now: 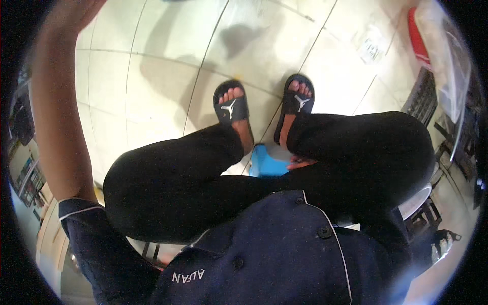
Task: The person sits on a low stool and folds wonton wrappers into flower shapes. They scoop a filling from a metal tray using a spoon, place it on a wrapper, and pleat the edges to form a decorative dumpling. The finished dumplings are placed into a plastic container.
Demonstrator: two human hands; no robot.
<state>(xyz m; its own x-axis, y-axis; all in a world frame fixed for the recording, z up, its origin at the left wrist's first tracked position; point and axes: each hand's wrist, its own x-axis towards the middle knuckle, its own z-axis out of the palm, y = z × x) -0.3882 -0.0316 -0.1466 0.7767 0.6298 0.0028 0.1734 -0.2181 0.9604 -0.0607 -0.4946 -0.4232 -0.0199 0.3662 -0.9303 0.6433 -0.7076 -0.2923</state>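
My left forearm runs up the left side, and my left hand (76,15) is cut off at the top edge, so its fingers do not show. Between my legs, a few blurred fingertips (301,163) come out from under my right thigh; they look like my right hand, the rest of it hidden by the leg. Close beside them is a smooth light-blue object (269,162) with a greyish part, mostly covered by my legs. Whether the fingers touch or grip it, I cannot tell.
My feet in black slide sandals (232,104) rest on pale floor tiles (168,66). A clear plastic bag (450,66) with something red and white is at the upper right, near a dark crate-like grid (421,96). A white rounded rim (416,202) shows beside my right knee.
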